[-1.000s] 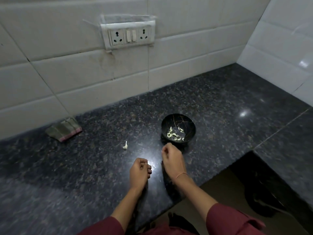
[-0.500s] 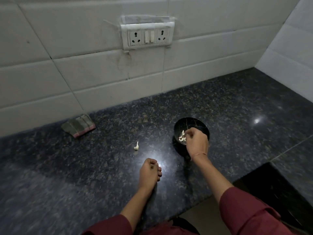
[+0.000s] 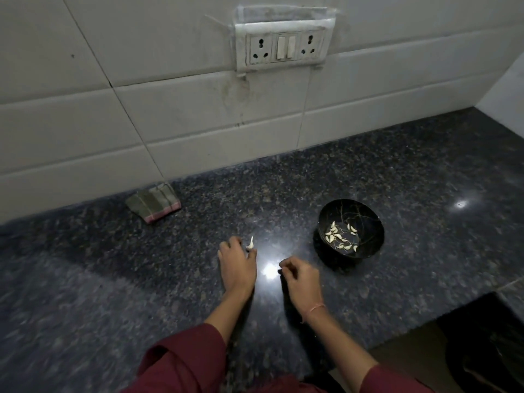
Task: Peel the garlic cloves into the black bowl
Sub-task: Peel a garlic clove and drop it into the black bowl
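Observation:
The black bowl (image 3: 368,222) stands on the dark granite counter right of centre, with several peeled garlic cloves (image 3: 338,236) inside. One unpeeled garlic clove (image 3: 250,244) sits on the counter left of the bowl, its tip pointing up. My left hand (image 3: 236,265) is right at it, fingers curled, thumb and fingertips pinching the clove's base. My right hand (image 3: 300,279) hovers low over the counter between the clove and the bowl. Its fingers are curled and I see nothing in them.
A folded grey-green cloth (image 3: 154,201) lies by the tiled wall at the back left. A socket panel (image 3: 285,48) is on the wall above. The counter's front edge (image 3: 425,326) drops off at the lower right.
My right hand has left the bowl and come back to the counter's middle. My left hand has moved forward to the lone clove and closed on it. The camera has shifted closer.

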